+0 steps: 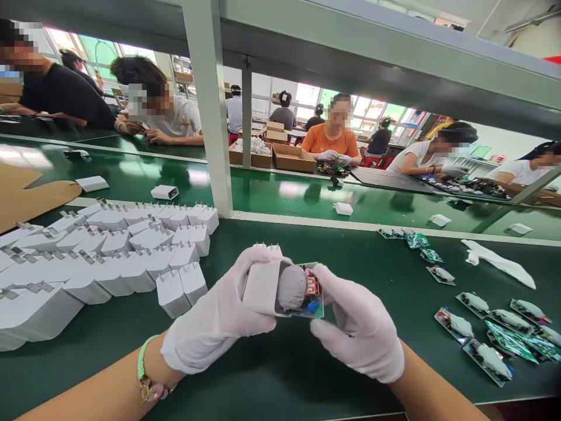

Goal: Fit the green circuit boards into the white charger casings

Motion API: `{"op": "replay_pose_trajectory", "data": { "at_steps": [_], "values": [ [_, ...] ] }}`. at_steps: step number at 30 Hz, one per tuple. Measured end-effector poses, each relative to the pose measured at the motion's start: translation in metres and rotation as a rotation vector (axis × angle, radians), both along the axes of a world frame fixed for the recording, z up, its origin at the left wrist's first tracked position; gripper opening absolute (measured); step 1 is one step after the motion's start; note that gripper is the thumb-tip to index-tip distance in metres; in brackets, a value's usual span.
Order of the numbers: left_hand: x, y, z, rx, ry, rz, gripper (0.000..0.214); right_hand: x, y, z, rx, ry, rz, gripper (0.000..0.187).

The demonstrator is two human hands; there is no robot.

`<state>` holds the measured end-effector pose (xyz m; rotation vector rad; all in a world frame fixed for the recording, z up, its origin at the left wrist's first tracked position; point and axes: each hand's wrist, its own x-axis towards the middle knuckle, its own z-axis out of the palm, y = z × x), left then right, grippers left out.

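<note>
My left hand (223,307), in a white glove, is wrapped round a white plastic charger housing (262,289) in the middle of the head view. Out of the housing's open right end sticks a circuit board (314,305) with a grey lump of putty-like filler, a red part and a blue part; its other end is hidden inside. My right hand (363,327), gloved too, holds the board's outer end, forefinger at the upper corner and thumb by the lower edge. Just behind my left hand, the prongs of another white charger (268,248) show.
White chargers (118,245) with prongs up stand in rows at left. Several circuit boards (486,356) lie at right near a loose white glove (499,263). Beyond a pale ledge, a green conveyor (272,193) carries scattered housings. A shelf post (208,111) rises ahead; co-workers sit opposite.
</note>
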<state>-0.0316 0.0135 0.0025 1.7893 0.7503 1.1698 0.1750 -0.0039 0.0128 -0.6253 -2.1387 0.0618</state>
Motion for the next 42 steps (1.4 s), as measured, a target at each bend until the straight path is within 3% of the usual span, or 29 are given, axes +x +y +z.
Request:
{"op": "replay_pose_trajectory", "data": {
  "at_steps": [5,8,10,14,16,19,25,33,39,42],
  "values": [
    [-0.007,-0.008,0.009,-0.150,-0.015,-0.235,0.072,-0.007,0.002,-0.006,0.175,-0.140,0.061,0.057],
    [-0.009,-0.008,0.010,-0.142,-0.050,-0.236,0.078,-0.008,0.003,-0.012,0.077,-0.050,0.097,0.055],
    [-0.010,-0.007,0.010,-0.116,-0.057,-0.231,0.081,-0.009,0.004,-0.016,-0.103,0.070,0.146,0.058],
    [-0.007,-0.007,0.006,-0.039,-0.007,-0.220,0.079,-0.010,0.005,-0.019,-0.721,0.278,0.372,0.086],
    [-0.005,-0.009,0.003,0.006,0.011,-0.217,0.077,-0.012,0.004,-0.015,-0.975,0.325,0.509,0.086],
    [-0.003,-0.011,0.000,0.013,0.047,-0.200,0.073,-0.014,0.003,-0.007,-1.147,0.411,0.620,0.079],
    [-0.001,-0.015,0.002,-0.016,0.046,-0.267,0.070,-0.017,-0.001,0.005,-1.250,0.489,0.675,0.068],
    [0.009,-0.017,0.006,0.157,0.287,0.045,0.047,-0.020,0.002,0.015,-1.132,0.435,0.577,0.053],
    [0.013,-0.020,0.008,0.264,0.385,0.190,0.035,-0.024,0.005,0.019,-1.223,0.476,0.680,0.048],
    [0.009,-0.018,0.007,0.460,0.468,0.217,0.035,-0.023,0.005,0.019,-1.240,0.430,0.659,0.052]
  ]
}}
